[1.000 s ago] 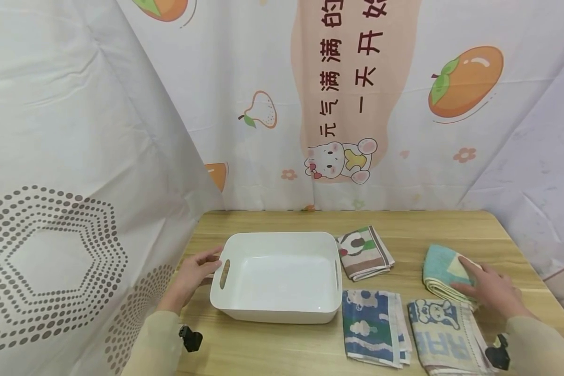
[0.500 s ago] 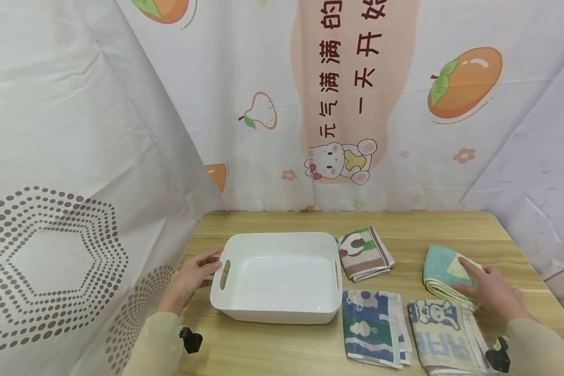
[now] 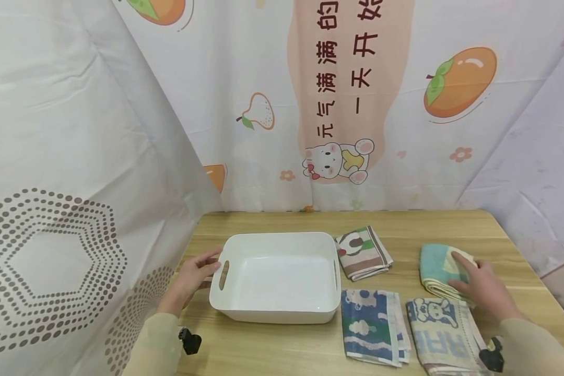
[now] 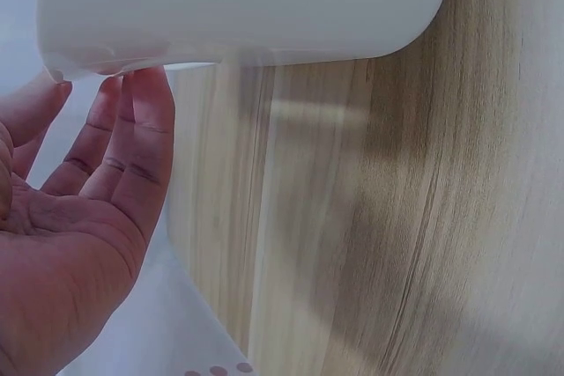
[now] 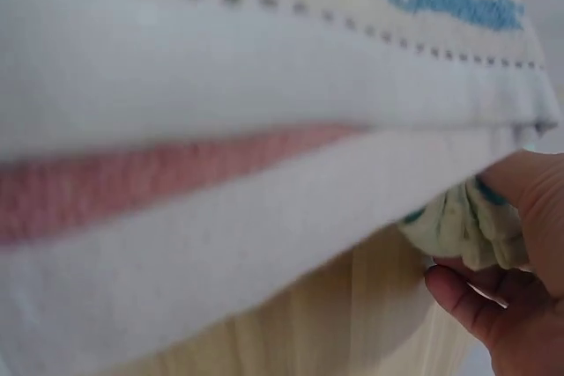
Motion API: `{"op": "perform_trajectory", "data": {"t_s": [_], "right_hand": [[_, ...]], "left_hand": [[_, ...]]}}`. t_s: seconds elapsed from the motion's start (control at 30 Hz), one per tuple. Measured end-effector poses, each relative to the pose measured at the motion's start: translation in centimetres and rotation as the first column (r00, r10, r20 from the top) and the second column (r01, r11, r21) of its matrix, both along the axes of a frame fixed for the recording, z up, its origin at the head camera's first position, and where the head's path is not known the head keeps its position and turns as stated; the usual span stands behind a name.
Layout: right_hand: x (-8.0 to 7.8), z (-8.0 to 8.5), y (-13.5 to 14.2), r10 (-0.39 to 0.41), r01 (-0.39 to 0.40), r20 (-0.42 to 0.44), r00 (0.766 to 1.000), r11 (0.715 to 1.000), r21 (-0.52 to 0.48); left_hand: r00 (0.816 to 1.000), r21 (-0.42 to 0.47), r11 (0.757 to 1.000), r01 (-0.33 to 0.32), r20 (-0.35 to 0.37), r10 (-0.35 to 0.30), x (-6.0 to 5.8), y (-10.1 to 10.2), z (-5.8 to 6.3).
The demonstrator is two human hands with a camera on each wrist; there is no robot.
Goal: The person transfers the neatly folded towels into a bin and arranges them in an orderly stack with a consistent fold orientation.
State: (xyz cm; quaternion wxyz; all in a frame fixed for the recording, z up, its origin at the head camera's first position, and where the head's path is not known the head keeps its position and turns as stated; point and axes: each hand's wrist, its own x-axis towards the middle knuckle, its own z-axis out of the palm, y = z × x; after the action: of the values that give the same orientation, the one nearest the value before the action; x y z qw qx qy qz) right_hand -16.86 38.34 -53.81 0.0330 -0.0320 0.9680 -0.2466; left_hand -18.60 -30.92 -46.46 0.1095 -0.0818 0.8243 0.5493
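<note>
The white plastic bin (image 3: 282, 316), with oval handle slots, stands on the left half of the table. Outside its left end, my left hand (image 3: 194, 272) touches the wall by the slot; in the left wrist view its fingertips (image 4: 152, 94) meet the bin's edge, fingers fairly straight. At the right, my right hand (image 3: 486, 284) grips the side of a folded teal and cream towel (image 3: 433, 263). In the right wrist view the cream towel folds (image 5: 463, 231) lie between thumb and fingers, partly hidden by a nearer towel. Nearest below that hand lies a beige and blue towel (image 3: 444, 339).
A folded blue and green towel (image 3: 368, 331) lies right of the bin. Behind it, a brown-striped towel (image 3: 363, 256) lies close to the bin's rear right corner. The wooden table (image 3: 258, 355) meets printed curtains (image 3: 263, 172) at the back and left.
The fingers of my right hand have drawn in closer on the teal towel. My left hand and the bin stay put; the head view shifts slightly.
</note>
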Motion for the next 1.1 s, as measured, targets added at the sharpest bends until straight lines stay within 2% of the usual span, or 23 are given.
{"op": "perform_trajectory", "data": {"t_s": [0.2, 0.37, 0.6, 0.93, 1.1], "right_hand": [[0.0, 0.1, -0.8, 0.000, 0.001, -0.056, 0.998, 1.000, 0.011], [0.0, -0.3, -1.2, -0.003, 0.002, -0.139, 0.990, 1.000, -0.009], [0.1, -0.7, -1.5, -0.012, 0.006, -0.212, 0.977, 1.000, -0.028], [0.5, -0.8, -2.2, -0.010, -0.013, -0.341, 0.940, 0.998, -0.064], [0.3, -0.6, -2.4, 0.010, -0.036, -0.429, 0.903, 0.998, -0.054]], "left_hand": [[1.000, 0.000, 1.000, 0.005, -0.013, -0.005, 0.1, 0.0, 0.0], [1.000, 0.003, 1.000, 0.004, -0.016, -0.004, 0.1, 0.0, -0.2], [1.000, 0.001, 1.000, 0.001, -0.021, -0.001, 0.2, 0.1, -0.1], [1.000, 0.002, 1.000, 0.009, -0.028, -0.009, 0.2, 0.0, -0.2], [1.000, 0.015, 1.000, 0.008, -0.020, -0.008, 0.1, -0.1, -0.3]]}}
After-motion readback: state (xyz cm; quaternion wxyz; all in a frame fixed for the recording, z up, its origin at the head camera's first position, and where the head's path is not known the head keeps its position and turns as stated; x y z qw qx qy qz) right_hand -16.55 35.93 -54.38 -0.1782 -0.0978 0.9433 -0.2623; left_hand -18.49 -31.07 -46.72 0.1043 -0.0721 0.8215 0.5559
